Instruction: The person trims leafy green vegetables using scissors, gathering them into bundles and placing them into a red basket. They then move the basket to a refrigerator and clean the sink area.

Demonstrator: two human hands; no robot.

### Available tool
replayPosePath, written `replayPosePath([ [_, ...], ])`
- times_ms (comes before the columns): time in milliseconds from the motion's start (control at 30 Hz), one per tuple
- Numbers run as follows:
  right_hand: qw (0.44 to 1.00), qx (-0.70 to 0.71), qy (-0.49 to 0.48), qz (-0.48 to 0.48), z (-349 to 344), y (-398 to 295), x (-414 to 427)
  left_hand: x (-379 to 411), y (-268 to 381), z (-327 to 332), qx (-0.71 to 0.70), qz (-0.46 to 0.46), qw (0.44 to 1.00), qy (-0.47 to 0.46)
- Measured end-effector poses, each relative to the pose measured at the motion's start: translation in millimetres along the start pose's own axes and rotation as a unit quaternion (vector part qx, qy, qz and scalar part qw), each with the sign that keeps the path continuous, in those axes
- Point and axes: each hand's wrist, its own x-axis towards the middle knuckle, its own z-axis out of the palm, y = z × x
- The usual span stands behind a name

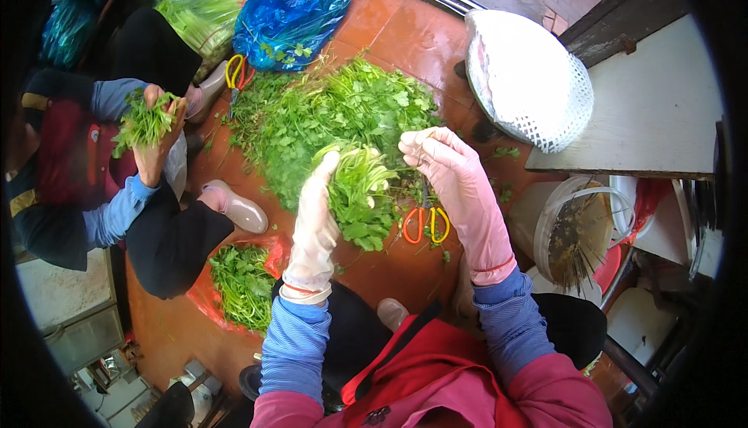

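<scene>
My left hand [318,211], in a whitish glove, grips a bunch of coriander [365,185] with its pale stem ends up and leaves hanging down. To its right, my right hand [447,156] wears a pink glove. Its fingertips are pinched together, with what looks like a thin stem between them. A large heap of coriander [350,103] lies on the tiled floor beyond both hands. Below the right hand rest scissors [426,223] with one red and one yellow handle loop, their blades partly under leaves.
Another person's hands [155,153] hold greens at the left. Scissors [236,77] lie near a blue plastic bag [295,13]. A red bag [198,293] holds coriander beside my left forearm. At right stand a white-covered stool [526,77] and a bucket [543,223].
</scene>
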Motion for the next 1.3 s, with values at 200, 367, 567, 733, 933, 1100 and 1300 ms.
replayPosePath([
  [200,0.652,-0.756,0.051,-0.029,-47,15,8,-3,5,6,-0.015,0.026,0.999,-0.015],
  [367,0.935,-0.346,0.068,0.015,3,19,0,5,3,1,-0.043,-0.006,0.999,0.032],
  [567,0.834,-0.548,0.043,-0.046,30,45,0,11,-7,-16,-0.092,0.051,0.994,-0.01],
  [733,0.95,-0.312,-0.015,0.003,-12,35,20,8,-13,-54,0.101,0.1,0.988,-0.052],
  [933,0.97,-0.236,-0.019,0.056,-8,16,15,9,-28,-87,0.297,0.193,0.935,-0.023],
  [1100,0.971,-0.234,-0.023,0.049,-9,18,17,15,-26,-78,0.16,0.17,0.968,-0.092],
  [1300,0.956,-0.292,0.013,-0.007,-14,25,16,3,-1,-10,-0.205,-0.043,0.977,-0.039],
])
